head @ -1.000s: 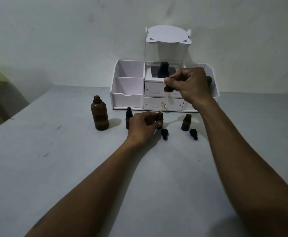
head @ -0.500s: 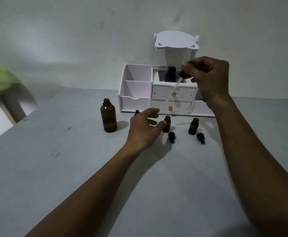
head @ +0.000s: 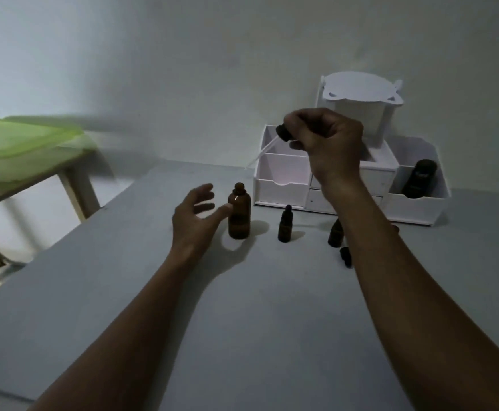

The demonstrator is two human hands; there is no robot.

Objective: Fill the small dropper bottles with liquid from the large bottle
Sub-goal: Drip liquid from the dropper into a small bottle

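My left hand point(head: 196, 221) is hovering open and empty, thumb just beside the upright large amber bottle point(head: 239, 213) to its right. Farther back, my right hand point(head: 324, 143) is pinching the dropper point(head: 267, 148), its glass tip slanting down-left, above and beyond the bottle's open mouth.

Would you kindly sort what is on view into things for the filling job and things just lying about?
For the job:
large bottle
dropper in right hand
small bottles
loose cap
left hand

Lying about:
white organiser
dark bottle inside it
green stool
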